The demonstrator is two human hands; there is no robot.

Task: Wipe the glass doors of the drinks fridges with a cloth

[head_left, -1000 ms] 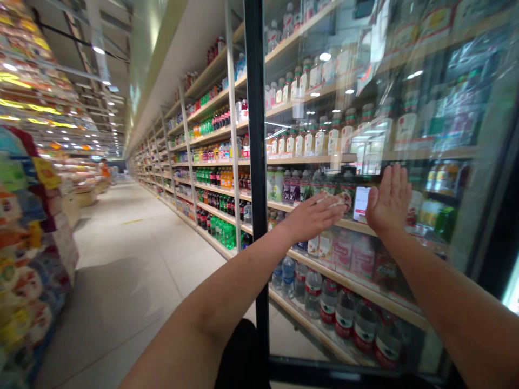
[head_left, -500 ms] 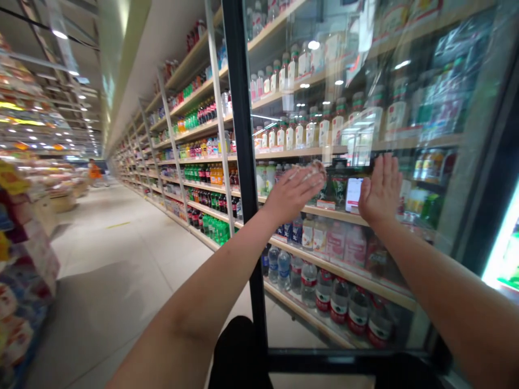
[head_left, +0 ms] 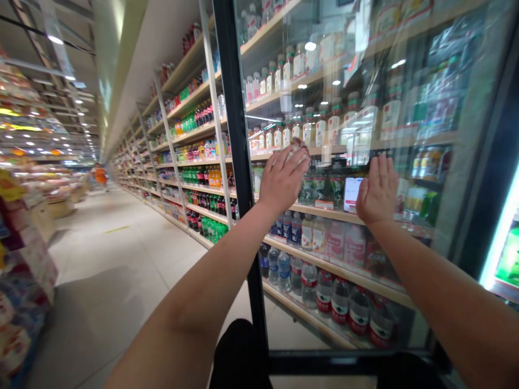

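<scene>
My left hand is on the glass door, its fingers bent over a crumpled pale and brown cloth. Only the cloth's upper edge shows past the fingertips. My right hand lies flat against the same pane, fingers stretched upward and side by side. Beside its thumb a lit phone screen shows; I cannot tell whether it is behind the glass or a reflection. The door's black frame runs just left of my left hand.
Through the pane, shelves of bottled drinks show, with large water bottles at the bottom. A long drinks rack lines the aisle floor. Far down it, a person in orange is visible. A lit cooler is at right.
My left hand has moved left and slightly up across the glass with the cloth. My right hand stays flat in nearly the same place.
</scene>
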